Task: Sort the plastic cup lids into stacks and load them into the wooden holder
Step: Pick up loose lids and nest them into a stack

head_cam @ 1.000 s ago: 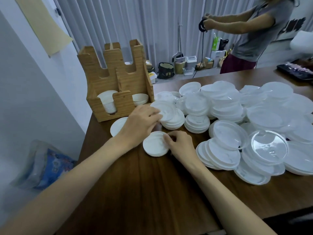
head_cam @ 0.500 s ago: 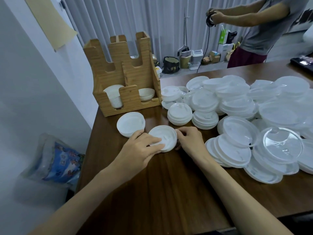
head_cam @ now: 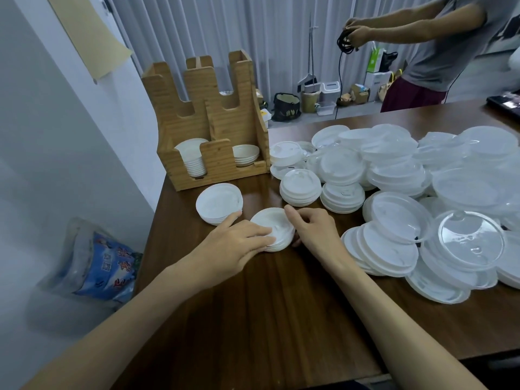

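While both hands meet at the small lid stack point(head_cam: 274, 228) on the table point(head_cam: 281, 319), the left hand point(head_cam: 239, 243) lays its nearly straight fingers flat across the top from 8 o'clock, gripping nothing; the right hand point(head_cam: 312, 229) pinches the stack's rim from 3 o'clock, thumb along the far edge; a second lid stack point(head_cam: 219, 204) lies just beside at 10 o'clock; the wooden holder point(head_cam: 213, 128) stands at 11 o'clock, lids in both front slots; the unsorted lid heap point(head_cam: 422, 178) spreads from 1 to 4 o'clock.
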